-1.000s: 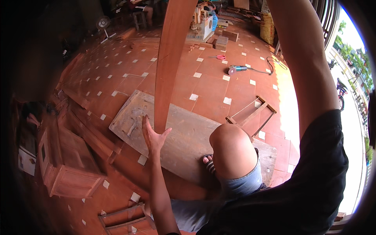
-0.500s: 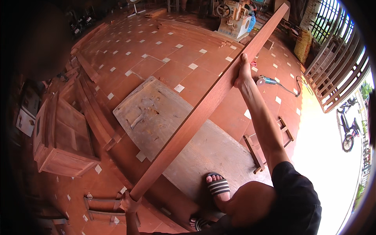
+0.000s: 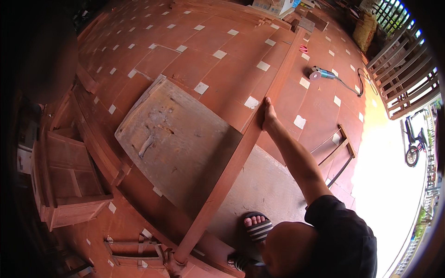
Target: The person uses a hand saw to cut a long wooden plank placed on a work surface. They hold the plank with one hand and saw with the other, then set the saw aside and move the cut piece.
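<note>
A long reddish wooden plank (image 3: 231,173) slants across the view from my lower left to the far right. My left hand (image 3: 175,265) is closed around its near end, partly in shadow. Farther along, my right hand (image 3: 270,116) grips the plank from its right side, with the thumb laid along the upper face and the other fingers hidden beneath. Under the plank lies a worn grey-brown wooden slab (image 3: 157,120), and my sandalled foot (image 3: 257,226) stands at its near edge.
A corded angle grinder (image 3: 323,73) lies on the tiled floor, right of the plank. Wooden frames (image 3: 343,143) sit beyond my right arm. On the left are long timbers (image 3: 99,134) and a wooden cabinet (image 3: 69,178); another small frame (image 3: 134,250) lies near my left hand. A slatted gate (image 3: 408,74) stands right.
The plank's far end has dropped toward the floor, while its near end has shifted right. My right hand has moved lower and left with it; both hands keep their grip. The view has tilted down.
</note>
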{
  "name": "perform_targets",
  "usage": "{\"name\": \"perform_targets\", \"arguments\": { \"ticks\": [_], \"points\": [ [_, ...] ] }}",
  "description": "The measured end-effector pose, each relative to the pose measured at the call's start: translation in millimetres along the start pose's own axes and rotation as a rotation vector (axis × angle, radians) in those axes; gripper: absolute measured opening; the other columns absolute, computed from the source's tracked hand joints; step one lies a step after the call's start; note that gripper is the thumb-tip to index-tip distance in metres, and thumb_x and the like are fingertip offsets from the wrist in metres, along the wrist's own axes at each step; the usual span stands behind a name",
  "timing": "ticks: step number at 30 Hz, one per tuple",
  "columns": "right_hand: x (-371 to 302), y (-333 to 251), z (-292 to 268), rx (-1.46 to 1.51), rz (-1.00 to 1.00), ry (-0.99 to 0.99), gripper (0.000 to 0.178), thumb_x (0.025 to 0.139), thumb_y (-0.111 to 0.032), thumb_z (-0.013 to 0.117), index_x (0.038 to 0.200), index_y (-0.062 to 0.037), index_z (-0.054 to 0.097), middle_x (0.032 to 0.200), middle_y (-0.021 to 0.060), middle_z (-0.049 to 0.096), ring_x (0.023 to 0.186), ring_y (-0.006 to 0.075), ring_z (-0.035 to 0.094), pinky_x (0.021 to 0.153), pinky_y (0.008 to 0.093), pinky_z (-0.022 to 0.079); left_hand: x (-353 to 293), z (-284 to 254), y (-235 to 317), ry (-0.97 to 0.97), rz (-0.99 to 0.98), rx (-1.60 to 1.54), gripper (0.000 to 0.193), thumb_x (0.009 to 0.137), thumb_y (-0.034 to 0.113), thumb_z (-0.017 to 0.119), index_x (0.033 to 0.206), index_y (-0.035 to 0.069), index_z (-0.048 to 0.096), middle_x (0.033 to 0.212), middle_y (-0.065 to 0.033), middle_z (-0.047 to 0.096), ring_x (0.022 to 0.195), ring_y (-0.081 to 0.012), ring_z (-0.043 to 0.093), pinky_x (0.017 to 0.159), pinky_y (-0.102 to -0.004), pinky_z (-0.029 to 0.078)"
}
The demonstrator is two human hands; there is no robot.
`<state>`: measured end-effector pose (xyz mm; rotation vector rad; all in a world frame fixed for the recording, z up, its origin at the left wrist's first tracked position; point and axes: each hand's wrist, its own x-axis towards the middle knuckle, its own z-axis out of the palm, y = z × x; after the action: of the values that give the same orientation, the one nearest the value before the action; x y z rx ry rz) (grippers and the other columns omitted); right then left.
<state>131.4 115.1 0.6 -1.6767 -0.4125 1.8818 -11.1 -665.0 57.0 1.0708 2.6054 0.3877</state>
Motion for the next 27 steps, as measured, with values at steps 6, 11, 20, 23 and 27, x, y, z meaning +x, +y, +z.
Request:
{"name": "perform_targets", "arguments": {
  "ticks": [6,11,20,23,27],
  "points": [
    [116,-81,-21,0.138,-0.184,0.029,0.096,0.088,-0.065,0.075,0.153,0.0006,0.050,0.152,0.0181,0.055,0.140,0.0333,0.051,0.115,0.0521,0.038,55,67,60,0.060,0.053,0.077,0.068,0.074,0.058,0.089,0.112,0.008,0.062,0.117,-0.0150,0.059,0.104,-0.0400,0.063,0.083,-0.0530,0.056],
    [158,-162,-53,0.006,-0.378,0.014,0.081,0.093,-0.056,0.075,0.146,0.0021,0.054,0.129,0.0169,0.066,0.117,0.0305,0.063,0.102,0.0445,0.049,164,82,189,0.071,0.149,0.034,0.071,0.068,0.041,0.095,0.112,-0.001,0.058,0.122,-0.0199,0.061,0.108,-0.0445,0.062,0.093,-0.0542,0.052],
    [105,-78,-84,-0.057,-0.282,-0.070,0.076,0.100,-0.053,0.064,0.152,0.0005,0.049,0.145,0.0198,0.057,0.126,0.0381,0.059,0.108,0.0501,0.048,223,85,249,0.098,0.201,0.035,0.067,0.078,0.042,0.090,0.119,0.000,0.058,0.123,-0.0203,0.063,0.110,-0.0414,0.066,0.091,-0.0509,0.057],
    [54,-46,-111,-0.299,-0.415,-0.032,0.065,0.099,-0.045,0.070,0.143,0.0026,0.061,0.132,0.0176,0.067,0.115,0.0326,0.067,0.098,0.0440,0.056,218,77,236,0.055,0.220,-0.027,0.066,0.079,0.039,0.089,0.121,0.000,0.057,0.121,-0.0211,0.063,0.111,-0.0422,0.065,0.093,-0.0514,0.056],
    [-24,-16,-186,-0.752,-0.562,0.147,0.050,0.093,-0.036,0.076,0.124,0.0038,0.074,0.108,0.0135,0.078,0.094,0.0244,0.075,0.085,0.0363,0.060,183,50,194,-0.072,0.151,-0.032,0.065,0.079,0.037,0.089,0.121,0.000,0.057,0.115,-0.0216,0.061,0.109,-0.0435,0.064,0.093,-0.0535,0.053]
  ]
}}
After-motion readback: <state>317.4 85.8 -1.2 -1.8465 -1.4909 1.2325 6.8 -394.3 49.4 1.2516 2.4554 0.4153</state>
